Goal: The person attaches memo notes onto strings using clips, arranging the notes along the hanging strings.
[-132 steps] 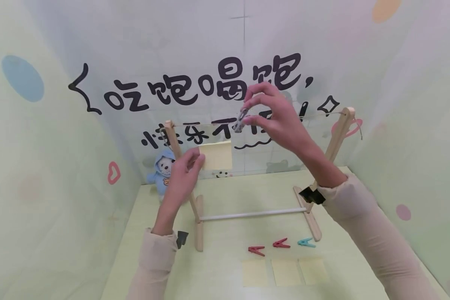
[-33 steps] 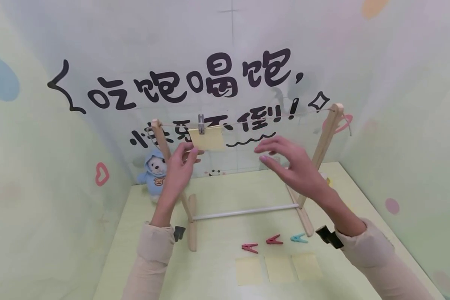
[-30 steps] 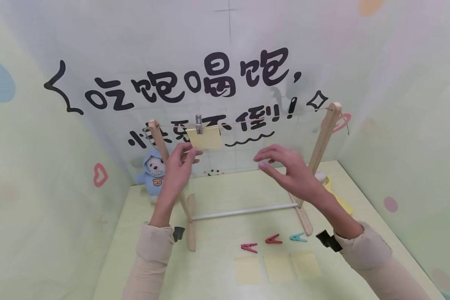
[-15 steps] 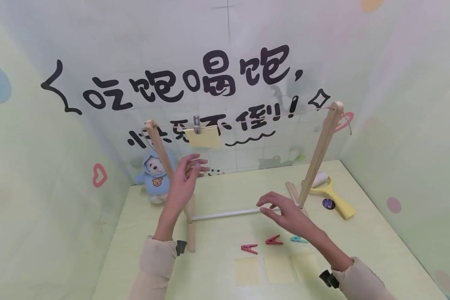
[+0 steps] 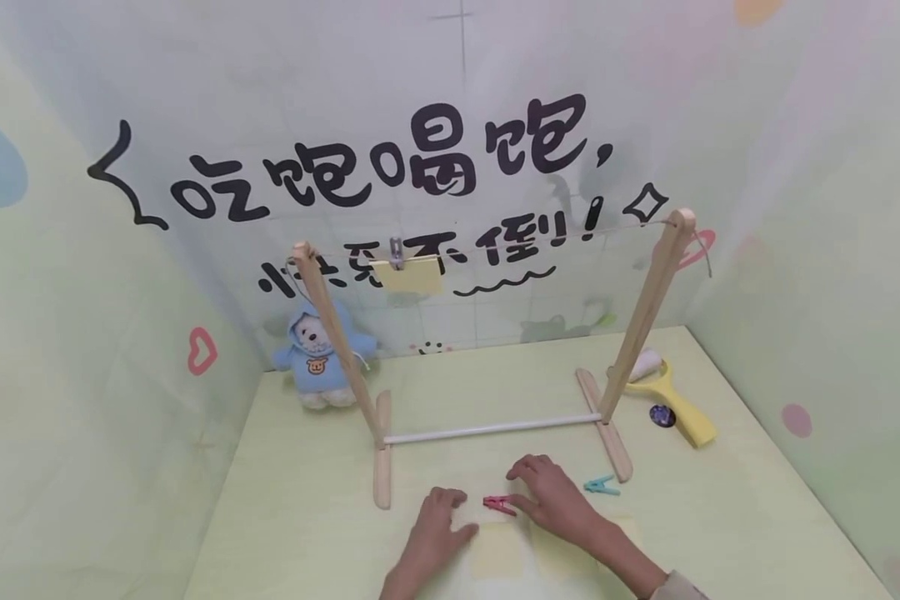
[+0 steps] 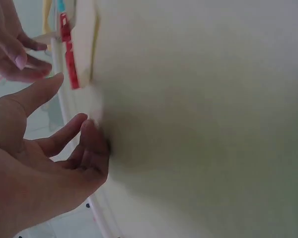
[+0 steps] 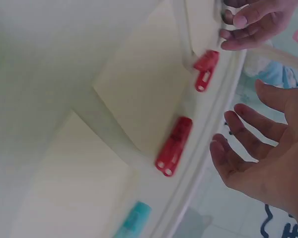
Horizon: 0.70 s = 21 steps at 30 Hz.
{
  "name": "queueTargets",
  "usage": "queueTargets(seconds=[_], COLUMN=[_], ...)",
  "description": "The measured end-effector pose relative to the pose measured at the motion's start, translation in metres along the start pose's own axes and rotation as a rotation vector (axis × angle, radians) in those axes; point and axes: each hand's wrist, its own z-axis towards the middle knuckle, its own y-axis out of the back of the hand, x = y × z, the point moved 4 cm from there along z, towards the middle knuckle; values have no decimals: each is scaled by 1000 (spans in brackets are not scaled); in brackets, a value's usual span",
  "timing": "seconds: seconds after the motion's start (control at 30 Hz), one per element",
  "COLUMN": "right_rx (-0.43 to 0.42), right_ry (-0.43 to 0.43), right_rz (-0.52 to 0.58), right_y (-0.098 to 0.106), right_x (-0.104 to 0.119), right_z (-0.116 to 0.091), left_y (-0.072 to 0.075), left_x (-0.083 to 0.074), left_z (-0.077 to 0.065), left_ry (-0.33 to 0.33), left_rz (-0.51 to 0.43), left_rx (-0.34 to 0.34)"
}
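Observation:
My left hand (image 5: 431, 533) is low over the table beside the leftmost yellow paper note (image 5: 497, 554), its fingers loosely bent around nothing. My right hand (image 5: 558, 500) hovers over the middle note (image 5: 555, 560), thumb near the left red clothespin (image 5: 498, 503), also holding nothing. The other red clothespin (image 7: 174, 146) shows in the right wrist view but is hidden behind the right hand in the head view. A teal clothespin (image 5: 602, 486) lies to the right. Up on the string, a grey clothespin (image 5: 397, 254) holds a yellow note (image 5: 412, 277).
Wooden posts (image 5: 645, 321) carry the string, joined low down by a white rod (image 5: 491, 430). Behind the left post (image 5: 337, 333) sits a plush toy in blue (image 5: 318, 371). A yellow-handled lint roller (image 5: 682, 408) and a dark round disc (image 5: 662, 416) lie at the right.
Earlier the right hand held the grey clothespin and the left the note; the note now hangs clipped on the string. Both hands have let go and come down to the table's clothespins and notes.

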Motion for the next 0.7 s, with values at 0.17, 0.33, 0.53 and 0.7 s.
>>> queueTargets(seconds=[0.17, 0.33, 0.53, 0.7], right_rx=[-34, -40, -86, -108], right_ry=[-64, -128, -166, -174], right_rz=[-138, -183, -156, -182], right_y=[-30, -48, -56, -58], right_x=[-2, -1, 3, 5], right_z=[-12, -18, -18, -18], left_y=[-14, -17, -27, -26], left_x=[1, 6, 19, 13], left_z=[-12, -14, -14, -13], left_ry=[-22, -89, -107, -83], left_rz=[36, 38, 64, 96], left_rx=[-20, -47, -90, -77])
